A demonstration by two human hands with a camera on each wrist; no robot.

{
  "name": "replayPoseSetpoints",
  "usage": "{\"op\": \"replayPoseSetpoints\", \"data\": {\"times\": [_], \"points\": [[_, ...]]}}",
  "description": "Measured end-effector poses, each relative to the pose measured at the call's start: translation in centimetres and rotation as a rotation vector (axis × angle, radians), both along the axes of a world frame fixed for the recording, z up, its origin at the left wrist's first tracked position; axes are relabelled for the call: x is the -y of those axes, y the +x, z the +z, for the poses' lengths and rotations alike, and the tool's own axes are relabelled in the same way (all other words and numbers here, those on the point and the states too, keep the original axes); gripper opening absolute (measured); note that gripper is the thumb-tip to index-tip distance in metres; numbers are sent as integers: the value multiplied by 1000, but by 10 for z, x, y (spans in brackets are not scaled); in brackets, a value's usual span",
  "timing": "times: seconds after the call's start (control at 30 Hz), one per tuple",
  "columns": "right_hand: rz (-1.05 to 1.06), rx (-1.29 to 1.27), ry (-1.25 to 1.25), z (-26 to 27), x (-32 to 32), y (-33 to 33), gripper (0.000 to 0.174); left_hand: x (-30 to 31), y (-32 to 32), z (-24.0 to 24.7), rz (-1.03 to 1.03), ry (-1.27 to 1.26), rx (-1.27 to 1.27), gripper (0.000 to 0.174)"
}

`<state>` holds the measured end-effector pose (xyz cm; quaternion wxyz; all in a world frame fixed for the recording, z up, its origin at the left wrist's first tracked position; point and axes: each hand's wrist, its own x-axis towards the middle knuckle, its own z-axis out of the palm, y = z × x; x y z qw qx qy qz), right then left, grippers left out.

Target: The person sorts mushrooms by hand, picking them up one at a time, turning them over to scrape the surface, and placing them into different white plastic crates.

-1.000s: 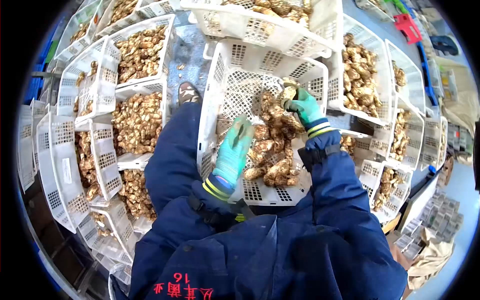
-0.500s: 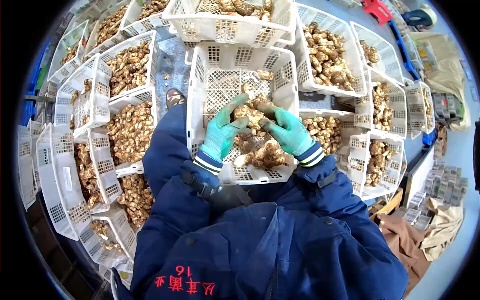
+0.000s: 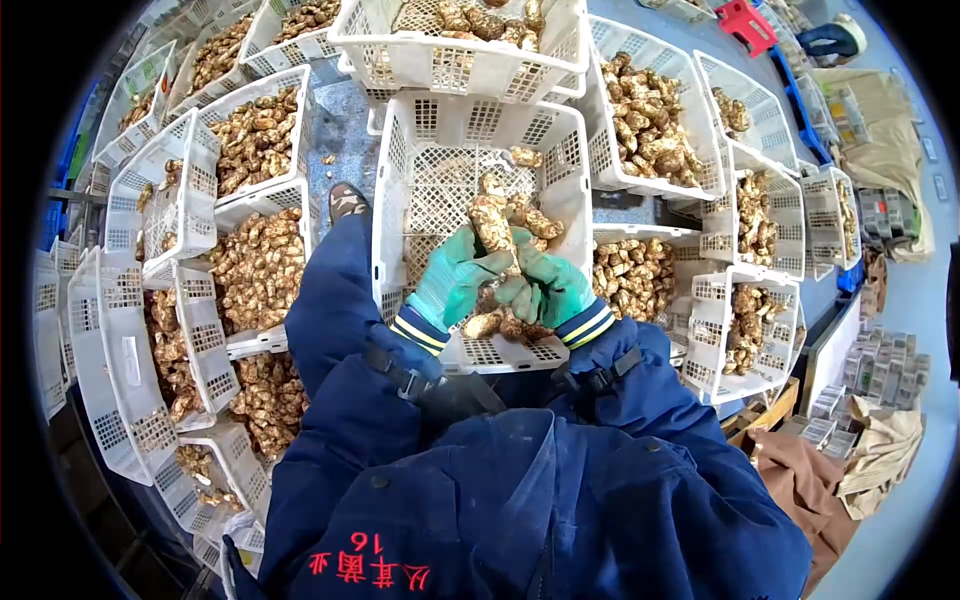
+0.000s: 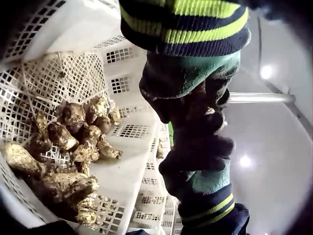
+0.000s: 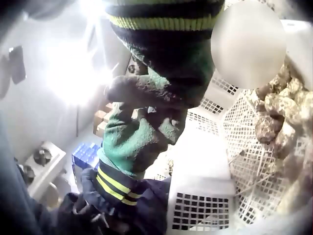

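Both hands wear green gloves with darkened fingers and meet above a white perforated crate (image 3: 382, 200). My left hand (image 3: 452, 278) grips a long, pale-brown mushroom (image 3: 490, 218), whose far end points away from me. Around the mushroom's near end, my right hand (image 3: 552, 282) has its fingers curled and its thumb alongside; the gloves hide that end. In the left wrist view the two hands overlap, fingers against fingers. Several loose mushrooms (image 4: 61, 134) lie on the crate floor below, some with dark, soiled patches.
Another crate (image 3: 460, 60) with mushrooms stands right behind the working crate. More filled crates (image 3: 255, 150) line the left side, and others (image 3: 655, 125) the right. A red stool (image 3: 747, 25) is at the far right. My shoe (image 3: 347, 202) rests left of the crate.
A second ago the hands were apart, the right one holding a mushroom at the crate's far right. They came together around a mushroom, and it has since turned lengthwise as the right hand moved nearer me.
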<state>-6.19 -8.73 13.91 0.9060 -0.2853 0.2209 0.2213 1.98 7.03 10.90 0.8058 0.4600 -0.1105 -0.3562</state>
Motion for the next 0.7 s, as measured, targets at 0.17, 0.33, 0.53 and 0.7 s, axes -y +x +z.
{"op": "replayPoseSetpoints", "data": {"times": [0.17,0.33,0.53,0.7], "points": [[-95,48,-973,-22,23,12,16,7,-4,0,203,55,-133,57],[-49,192,-707,-24,0,23,46,14,-8,-40,207,170,54,72],[-126,234,-370,-17,5,27,25,4,-6,-18,187,265,19,56],[-24,147,-156,-44,35,33,34,-12,12,-22,392,239,-29,43]]}}
